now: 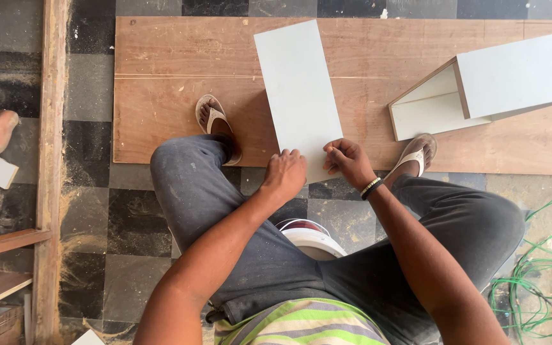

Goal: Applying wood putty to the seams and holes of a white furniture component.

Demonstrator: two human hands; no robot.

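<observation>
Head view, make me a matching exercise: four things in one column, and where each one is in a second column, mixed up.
Things:
1. white panel
2. open white box
3. green cable
4. plywood sheet

Places:
A. coiled on the floor at the far right
B. flat on the checkered floor, under both sandalled feet
C. near end held by both hands, left hand and right hand
D. lying on its side at the right end of the plywood

Pairs: 1-C, 2-D, 3-A, 4-B
</observation>
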